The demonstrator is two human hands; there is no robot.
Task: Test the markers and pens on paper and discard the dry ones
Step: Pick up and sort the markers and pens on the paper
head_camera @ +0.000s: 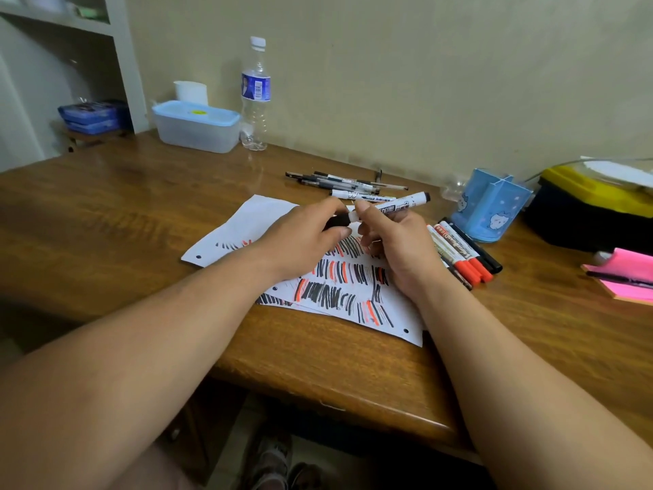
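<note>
Left hand (pixel 300 238): over the paper, fingers (pixel 328 206) curled, thumb and forefinger pinching the black cap (pixel 337 221) at the marker's left end.
Right hand (pixel 399 249): beside the left, almost touching it; fingers (pixel 365 210) bent and gripping the white barrel just right of the cap, the other fingers folded under.
Whiteboard marker (pixel 392 206): held between both hands above the paper, nearly level, its far end tilted up to the right.
Cap seating: it seems still on or only partly drawn off; the fingers hide the joint.
Paper (pixel 254 213): white sheets flat on the bench (pixel 141 206) below the hands, covered with rows of black and red strokes.
Other markers (pixel 459 249): a bunch with red and black caps lying on the bench just right of the right hand.
Pens (pixel 346 182): a loose heap beyond the paper, near the wall.
Pen holder (pixel 491 210): blue, upright, behind the bunch of markers.
Water bottle (pixel 255 97): upright at the back, touching a lidded plastic box (pixel 196 127).
Pink sticky notes (pixel 625 270): far right edge, a pen lying across them.
</note>
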